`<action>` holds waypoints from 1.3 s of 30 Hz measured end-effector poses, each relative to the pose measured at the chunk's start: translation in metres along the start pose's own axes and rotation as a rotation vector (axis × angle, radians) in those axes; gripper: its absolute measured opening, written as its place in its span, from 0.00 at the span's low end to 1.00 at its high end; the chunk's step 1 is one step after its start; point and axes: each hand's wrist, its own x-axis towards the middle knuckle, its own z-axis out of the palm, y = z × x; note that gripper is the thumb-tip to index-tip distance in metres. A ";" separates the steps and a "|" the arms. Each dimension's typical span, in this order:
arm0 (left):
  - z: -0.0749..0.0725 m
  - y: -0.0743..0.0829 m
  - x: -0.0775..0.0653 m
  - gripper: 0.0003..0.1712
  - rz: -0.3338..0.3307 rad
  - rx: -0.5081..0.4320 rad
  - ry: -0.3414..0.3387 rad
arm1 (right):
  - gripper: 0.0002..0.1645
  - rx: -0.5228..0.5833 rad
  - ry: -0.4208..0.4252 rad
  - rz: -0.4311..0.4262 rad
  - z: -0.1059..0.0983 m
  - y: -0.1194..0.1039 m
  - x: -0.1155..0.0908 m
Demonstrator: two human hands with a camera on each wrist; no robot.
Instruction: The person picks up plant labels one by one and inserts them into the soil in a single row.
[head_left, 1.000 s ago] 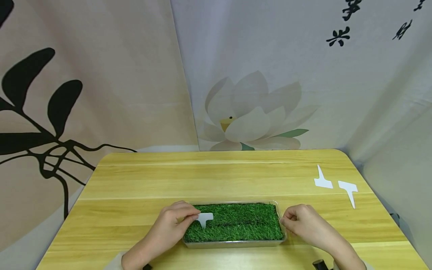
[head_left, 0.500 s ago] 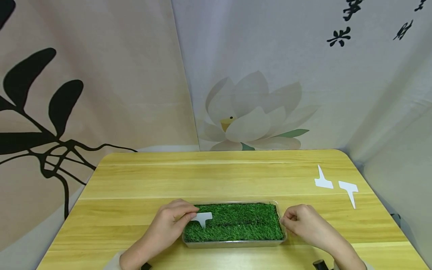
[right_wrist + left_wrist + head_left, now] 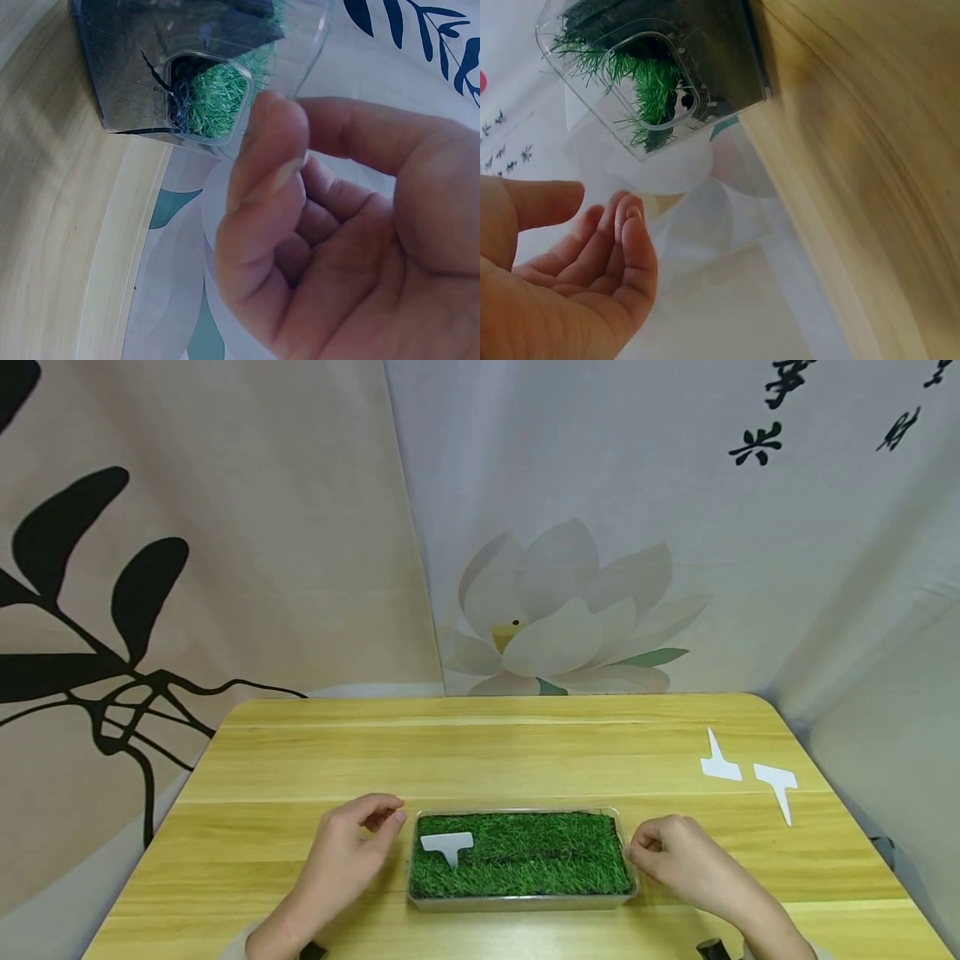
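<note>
A clear plastic box (image 3: 517,903) filled with green artificial grass (image 3: 547,852) stands near the front of the table. One white T-shaped plant label (image 3: 447,841) is upright in the left part of the grass, stem down. My left hand (image 3: 347,852) hovers left of the box, holding nothing; in the left wrist view its thumb and loosely bent fingers (image 3: 639,247) are apart. My right hand (image 3: 678,856) is at the box's right end, where thumb and forefinger pinch the rim; the right wrist view shows those fingertips (image 3: 279,124) over the clear edge.
Two more white T-shaped plant labels, one pointing away (image 3: 721,767) and one pointing toward me (image 3: 777,781), lie flat at the table's back right. The light wooden table (image 3: 480,752) ends at a printed curtain (image 3: 300,527) behind it.
My left hand has let go of the plant label and drawn back to the left, off the box. The label stays standing in the grass. My right hand has kept its place.
</note>
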 end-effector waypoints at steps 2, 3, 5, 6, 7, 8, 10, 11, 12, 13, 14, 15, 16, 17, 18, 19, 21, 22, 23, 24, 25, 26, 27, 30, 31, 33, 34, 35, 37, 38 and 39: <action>0.000 0.000 -0.001 0.06 -0.072 0.015 -0.021 | 0.13 0.003 -0.001 0.000 0.000 0.001 0.000; -0.001 0.000 -0.001 0.07 -0.105 0.018 -0.040 | 0.13 0.004 -0.001 0.000 0.001 0.001 0.000; -0.001 0.000 -0.001 0.06 -0.158 0.025 -0.085 | 0.13 0.009 -0.001 0.001 0.001 0.000 -0.001; -0.002 0.000 -0.001 0.07 -0.179 0.031 -0.110 | 0.13 0.009 0.000 0.001 0.001 0.000 -0.001; -0.002 0.000 -0.001 0.07 -0.197 0.035 -0.138 | 0.13 0.009 0.000 0.001 0.001 0.000 -0.001; -0.002 0.000 -0.001 0.07 -0.212 0.041 -0.166 | 0.13 0.010 -0.001 0.002 0.001 0.000 -0.001; -0.003 0.000 -0.001 0.09 -0.223 0.067 -0.227 | 0.13 0.009 0.000 0.001 0.001 0.000 -0.001; -0.004 0.001 0.000 0.10 -0.222 0.081 -0.258 | 0.13 0.006 0.002 -0.001 0.001 0.000 0.000; -0.004 0.001 0.000 0.12 -0.220 0.092 -0.287 | 0.14 0.005 0.003 -0.002 0.002 0.000 0.000; -0.005 0.001 0.000 0.13 -0.217 0.098 -0.317 | 0.14 0.006 0.003 -0.004 0.002 0.000 0.000; -0.005 0.002 0.001 0.15 -0.216 0.099 -0.345 | 0.14 0.006 0.004 -0.006 0.002 0.000 0.000; -0.006 0.002 0.001 0.17 -0.214 0.099 -0.372 | 0.14 0.007 0.004 -0.008 0.002 0.000 0.000; -0.007 0.002 0.001 0.19 -0.216 0.093 -0.396 | 0.14 0.008 0.002 -0.009 0.002 0.000 0.000; -0.007 0.002 0.001 0.20 -0.218 0.078 -0.416 | 0.14 0.008 0.001 -0.010 0.002 0.000 0.000; -0.008 0.002 0.001 0.20 -0.225 0.059 -0.433 | 0.14 0.010 0.000 -0.011 0.002 0.000 0.000; -0.009 0.002 0.001 0.20 -0.228 0.046 -0.448 | 0.14 0.010 -0.002 -0.010 0.003 0.000 0.000; -0.010 0.002 0.002 0.19 -0.228 0.022 -0.479 | 0.14 0.011 -0.005 -0.009 0.002 0.001 0.000; -0.011 0.002 0.003 0.18 -0.223 0.015 -0.493 | 0.13 0.011 -0.006 -0.008 0.002 0.001 0.000; -0.011 0.001 0.004 0.17 -0.219 0.007 -0.509 | 0.13 0.011 -0.005 -0.006 0.002 0.001 0.000; -0.011 0.001 0.005 0.16 -0.217 -0.002 -0.525 | 0.13 0.011 -0.004 -0.006 0.002 0.000 0.000; -0.011 0.001 0.006 0.15 -0.218 -0.012 -0.541 | 0.12 0.013 -0.004 -0.004 0.001 0.000 0.001; -0.011 0.001 0.007 0.15 -0.221 -0.027 -0.556 | 0.12 0.014 -0.005 -0.002 0.001 0.000 0.001; -0.011 0.002 0.008 0.15 -0.226 -0.040 -0.569 | 0.12 0.015 -0.005 -0.003 0.001 0.000 0.001; -0.010 0.002 0.009 0.14 -0.256 -0.097 -0.595 | 0.12 0.011 -0.001 -0.005 0.001 -0.001 0.001; -0.010 0.002 0.008 0.14 -0.268 -0.118 -0.600 | 0.13 0.010 0.000 -0.006 0.001 -0.001 0.001; -0.008 0.002 0.008 0.13 -0.285 -0.141 -0.607 | 0.13 0.000 0.006 -0.014 0.001 -0.001 0.001; -0.008 0.002 0.008 0.13 -0.291 -0.151 -0.610 | 0.13 -0.005 0.011 -0.017 0.001 -0.001 0.001; -0.007 0.002 0.007 0.13 -0.294 -0.157 -0.613 | 0.14 -0.010 0.015 -0.020 0.001 0.000 0.001; -0.006 0.002 0.007 0.13 -0.298 -0.166 -0.616 | 0.14 -0.021 0.020 -0.024 0.001 0.000 0.000; -0.006 0.002 0.007 0.13 -0.298 -0.167 -0.616 | 0.14 -0.029 0.022 -0.023 0.001 0.000 0.000; -0.005 0.002 0.007 0.13 -0.300 -0.171 -0.616 | 0.14 -0.038 0.023 -0.020 0.001 0.000 0.000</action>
